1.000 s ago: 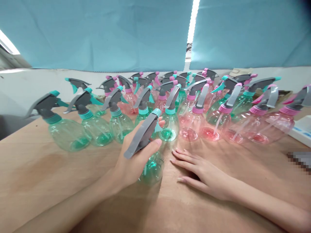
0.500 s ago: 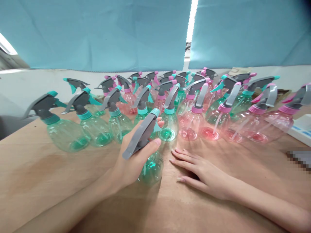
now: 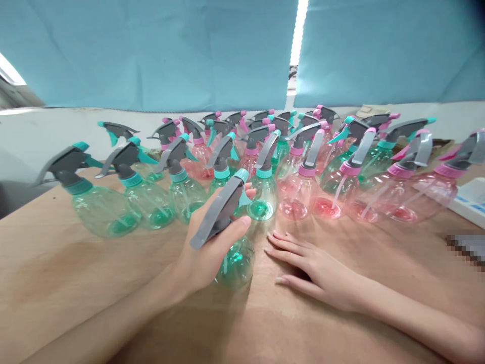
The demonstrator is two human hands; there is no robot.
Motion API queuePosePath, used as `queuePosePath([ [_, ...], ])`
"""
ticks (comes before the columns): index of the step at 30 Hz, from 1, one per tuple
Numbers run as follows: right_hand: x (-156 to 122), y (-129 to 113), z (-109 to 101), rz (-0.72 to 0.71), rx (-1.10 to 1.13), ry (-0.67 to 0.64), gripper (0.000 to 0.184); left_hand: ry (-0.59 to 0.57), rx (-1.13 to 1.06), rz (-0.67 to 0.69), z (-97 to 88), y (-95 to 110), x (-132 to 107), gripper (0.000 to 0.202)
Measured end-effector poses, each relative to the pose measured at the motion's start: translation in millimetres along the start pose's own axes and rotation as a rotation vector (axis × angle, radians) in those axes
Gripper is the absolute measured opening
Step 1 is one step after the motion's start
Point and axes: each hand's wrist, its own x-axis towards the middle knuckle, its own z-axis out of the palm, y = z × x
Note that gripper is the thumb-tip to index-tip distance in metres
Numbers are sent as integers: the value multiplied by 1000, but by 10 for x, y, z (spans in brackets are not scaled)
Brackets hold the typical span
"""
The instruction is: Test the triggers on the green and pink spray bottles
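My left hand (image 3: 210, 245) is closed round the neck of a green spray bottle (image 3: 237, 265) with a grey and teal trigger head. Its clear green base shows below my fingers, close to the tabletop; the collar is hidden in my grip. To the right, my right hand (image 3: 322, 273) lies flat on the wooden table (image 3: 265, 323), fingers stretched and holding nothing. Just beyond the held bottle stands another green spray bottle (image 3: 262, 199). Nearest to my right fingertips is a pink spray bottle (image 3: 297, 199) in the front row.
Several green spray bottles (image 3: 104, 210) line the front left, and several pink ones (image 3: 401, 197) the front right. More bottles crowd behind them. A white object (image 3: 472, 202) sits at the right edge, near a pixelated patch. Blue curtains (image 3: 151, 55) hang behind.
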Motion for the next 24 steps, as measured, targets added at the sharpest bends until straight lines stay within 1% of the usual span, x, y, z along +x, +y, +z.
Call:
queuePosePath([
  [5,-6,7,6,-11,36,21,57,9,6,-8,-12,19,3,39],
  [9,-8,6,6,-22,44,32,57,-6,6,-24,-18,32,16,37],
  [13,-9,6,4,-23,64,38,56,-31,48,-81,-49,40,28,36],
  [15,-8,8,3,-16,54,24,57,-54,40,-87,-72,51,27,34],
  [19,-6,14,6,-12,47,13,57,-92,-10,-47,-108,79,17,23],
  [24,-5,17,11,-14,35,16,57,-102,26,-53,-106,82,22,14],
])
